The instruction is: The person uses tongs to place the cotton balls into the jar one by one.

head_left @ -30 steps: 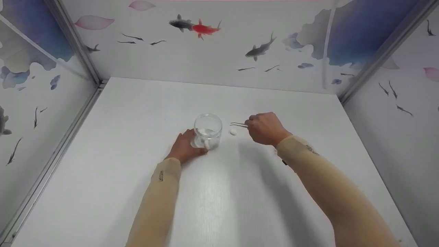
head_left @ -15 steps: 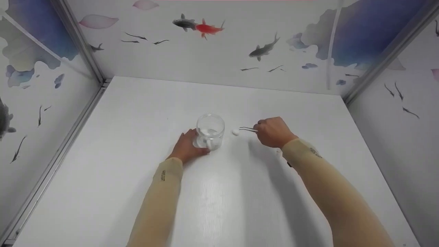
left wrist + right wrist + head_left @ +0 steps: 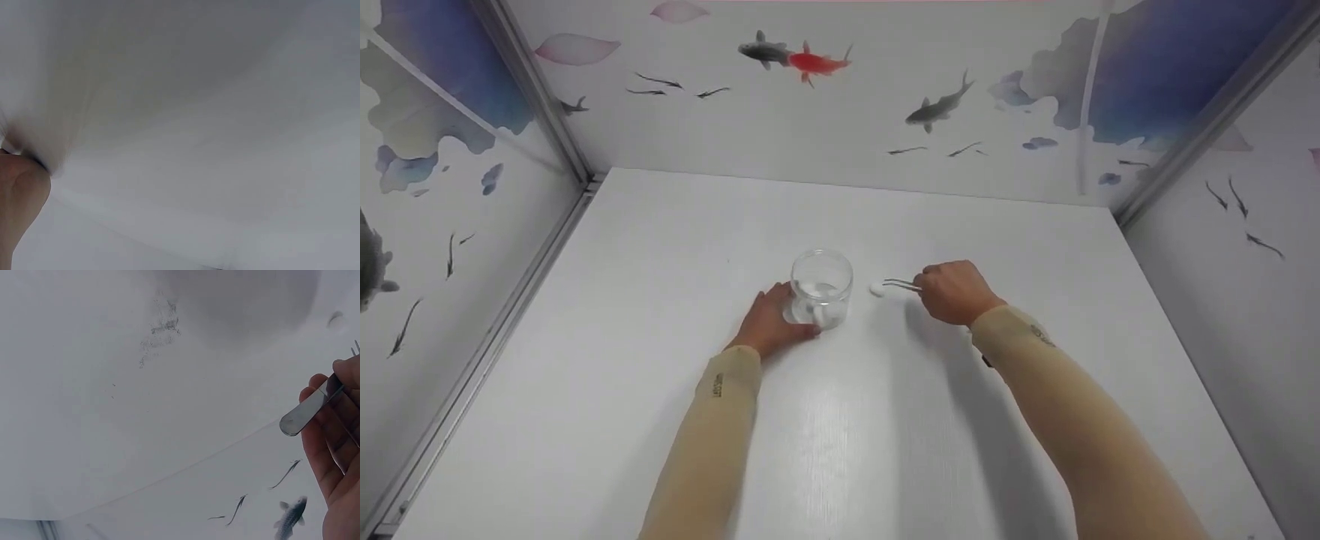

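A clear mug point(image 3: 822, 292) stands upright on the white table, its handle toward the front. My left hand point(image 3: 776, 322) holds it from the left side, the thumb along the front of its base and the fingers around the left. In my right hand point(image 3: 956, 291) are metal tweezers point(image 3: 901, 284), pinched between thumb and fingers, tips pointing left. A small white ball point(image 3: 877, 289) lies right of the mug, and the tweezer tips overlap its right edge. The right wrist view shows the rounded rear end of the tweezers point(image 3: 301, 417); the left wrist view shows only part of the left hand point(image 3: 22, 197).
The white tabletop point(image 3: 825, 427) is bounded by a back wall point(image 3: 825, 135) and side walls printed with fish and petals. Metal rails point(image 3: 562, 225) run along the left corner. Dark smudges point(image 3: 163, 326) mark the surface in the right wrist view.
My right hand has moved right and slightly nearer, bringing the tweezer tips from above the white ball to its right side. The left hand keeps its hold on the mug.
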A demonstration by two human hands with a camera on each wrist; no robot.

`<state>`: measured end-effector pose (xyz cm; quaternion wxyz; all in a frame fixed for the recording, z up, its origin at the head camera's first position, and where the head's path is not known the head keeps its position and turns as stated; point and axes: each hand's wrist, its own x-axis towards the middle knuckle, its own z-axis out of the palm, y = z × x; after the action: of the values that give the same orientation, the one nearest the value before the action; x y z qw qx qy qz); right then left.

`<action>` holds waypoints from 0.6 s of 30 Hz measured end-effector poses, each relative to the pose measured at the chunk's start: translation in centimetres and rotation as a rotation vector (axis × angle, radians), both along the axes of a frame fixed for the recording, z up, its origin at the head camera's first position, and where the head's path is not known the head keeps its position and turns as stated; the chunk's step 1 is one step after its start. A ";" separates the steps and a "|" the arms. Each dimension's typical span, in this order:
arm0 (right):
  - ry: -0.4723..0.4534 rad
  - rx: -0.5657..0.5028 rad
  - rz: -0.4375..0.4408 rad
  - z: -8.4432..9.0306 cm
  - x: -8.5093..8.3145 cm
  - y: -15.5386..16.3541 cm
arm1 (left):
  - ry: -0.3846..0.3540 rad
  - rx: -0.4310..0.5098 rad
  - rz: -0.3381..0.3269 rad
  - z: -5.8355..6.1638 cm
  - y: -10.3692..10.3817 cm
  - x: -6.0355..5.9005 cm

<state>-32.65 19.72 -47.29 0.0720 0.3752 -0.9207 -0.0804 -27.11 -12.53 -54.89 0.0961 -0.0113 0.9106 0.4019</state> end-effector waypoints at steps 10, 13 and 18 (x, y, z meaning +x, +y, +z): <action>-0.048 -0.043 -0.010 -1.6 -0.3 -0.3 | -0.014 0.011 0.011 0.0 -0.1 0.0; -0.045 -0.039 -0.018 -1.8 -0.2 -0.4 | -0.016 0.011 0.018 0.1 0.0 0.1; -0.066 -0.034 -0.022 -1.9 -0.1 -0.7 | -0.018 0.011 0.018 0.1 0.0 0.1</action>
<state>-32.80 19.05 -49.18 0.0471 0.3661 -0.9278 -0.0532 -27.02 -12.52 -54.83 0.1007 -0.0223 0.9072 0.4078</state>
